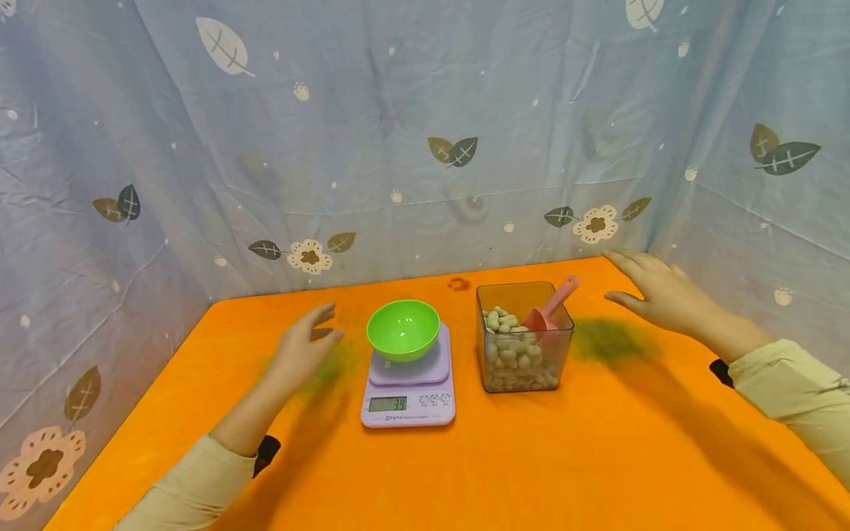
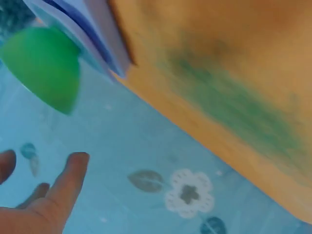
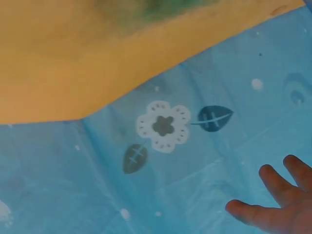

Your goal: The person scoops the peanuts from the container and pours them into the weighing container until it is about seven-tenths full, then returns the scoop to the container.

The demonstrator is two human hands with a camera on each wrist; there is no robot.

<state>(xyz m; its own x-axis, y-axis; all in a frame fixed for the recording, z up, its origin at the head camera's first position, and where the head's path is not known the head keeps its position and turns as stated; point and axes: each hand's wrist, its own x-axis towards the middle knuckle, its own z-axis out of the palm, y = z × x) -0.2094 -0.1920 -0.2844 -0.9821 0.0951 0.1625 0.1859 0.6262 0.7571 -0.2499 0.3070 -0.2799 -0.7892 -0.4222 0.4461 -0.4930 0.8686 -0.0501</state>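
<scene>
Your left hand and right hand hang empty, fingers apart, either side of the scale; the bowl on it, blurred up close, seems light and slick, best pinched at its rim.

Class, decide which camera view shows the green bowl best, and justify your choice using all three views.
The head view: it shows the green bowl whole, inside visible, sitting on the purple scale. The left wrist view shows mainly its outside, near the picture's left edge; the right wrist view doesn't show it.
</scene>
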